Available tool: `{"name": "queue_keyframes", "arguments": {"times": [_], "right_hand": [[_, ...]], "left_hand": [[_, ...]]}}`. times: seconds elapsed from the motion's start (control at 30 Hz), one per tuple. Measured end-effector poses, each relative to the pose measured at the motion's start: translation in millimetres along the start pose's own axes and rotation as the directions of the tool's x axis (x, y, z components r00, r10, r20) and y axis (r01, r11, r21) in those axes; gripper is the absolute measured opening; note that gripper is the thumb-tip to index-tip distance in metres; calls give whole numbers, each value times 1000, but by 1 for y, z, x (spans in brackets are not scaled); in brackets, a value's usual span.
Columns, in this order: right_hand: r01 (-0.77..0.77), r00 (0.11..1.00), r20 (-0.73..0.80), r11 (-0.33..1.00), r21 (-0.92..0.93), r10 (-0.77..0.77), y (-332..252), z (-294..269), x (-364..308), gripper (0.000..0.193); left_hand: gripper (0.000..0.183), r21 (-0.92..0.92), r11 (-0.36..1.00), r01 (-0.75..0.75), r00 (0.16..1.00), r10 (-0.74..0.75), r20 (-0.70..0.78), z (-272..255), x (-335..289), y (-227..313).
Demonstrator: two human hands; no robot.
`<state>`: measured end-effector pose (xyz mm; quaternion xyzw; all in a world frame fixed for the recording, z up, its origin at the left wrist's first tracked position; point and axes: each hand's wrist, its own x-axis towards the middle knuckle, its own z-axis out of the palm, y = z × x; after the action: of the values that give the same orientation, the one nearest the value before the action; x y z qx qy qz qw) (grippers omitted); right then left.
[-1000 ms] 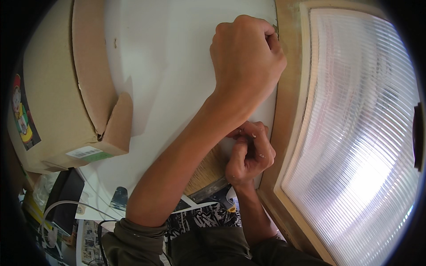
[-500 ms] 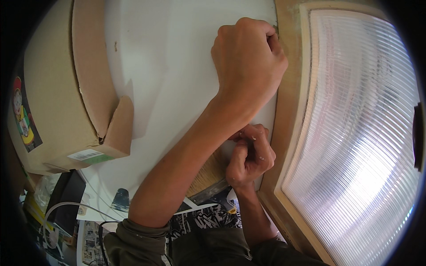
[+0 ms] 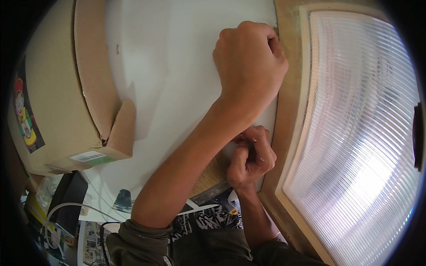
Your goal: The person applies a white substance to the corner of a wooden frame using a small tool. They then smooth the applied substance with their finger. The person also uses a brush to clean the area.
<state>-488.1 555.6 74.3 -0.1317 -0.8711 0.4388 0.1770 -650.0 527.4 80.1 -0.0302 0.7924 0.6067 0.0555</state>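
My left hand (image 3: 250, 60) is closed in a fist, back of the hand toward me, close beside the wooden frame (image 3: 290, 66). Its fingertips are hidden, so whatever they may hold does not show. Below my left wrist, my right hand (image 3: 253, 157) has its fingers curled inward, thumb and forefinger near each other, partly behind my left forearm. Small pale specks stick to its fingers, and what it grips, if anything, is hidden. Behind both hands lies a smooth white surface (image 3: 177, 57). The frame surrounds a ribbed, see-through panel (image 3: 355, 124).
A large cardboard box (image 3: 49, 97) with a raised flap stands at the left. Under my left forearm a wooden board (image 3: 208, 179) shows in part. At lower left are a black box (image 3: 69, 201), a pale cable (image 3: 66, 205) and a dark-tipped flat piece (image 3: 123, 199).
Both hands keep the same closed shapes and nearly the same places. The view has shifted slightly, so the box and my left arm appear a little lower and farther right.
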Motion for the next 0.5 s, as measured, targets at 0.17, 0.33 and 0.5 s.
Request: {"name": "queue_keyframes", "arguments": {"times": [0.17,0.33,0.5], "right_hand": [[28,999,37,999,-15,-28,0,-3,0,27],[-19,1000,0,1000,-19,19,-2,-2,0,29],[-75,997,-22,997,-9,75,-2,-3,-2,30]], "left_hand": [[10,34,995,-91,992,93,-82,15,-2,-4],[13,106,989,-107,991,115,-74,18,-4,-2],[18,199,968,-153,976,180,-126,25,-4,-2]]}}
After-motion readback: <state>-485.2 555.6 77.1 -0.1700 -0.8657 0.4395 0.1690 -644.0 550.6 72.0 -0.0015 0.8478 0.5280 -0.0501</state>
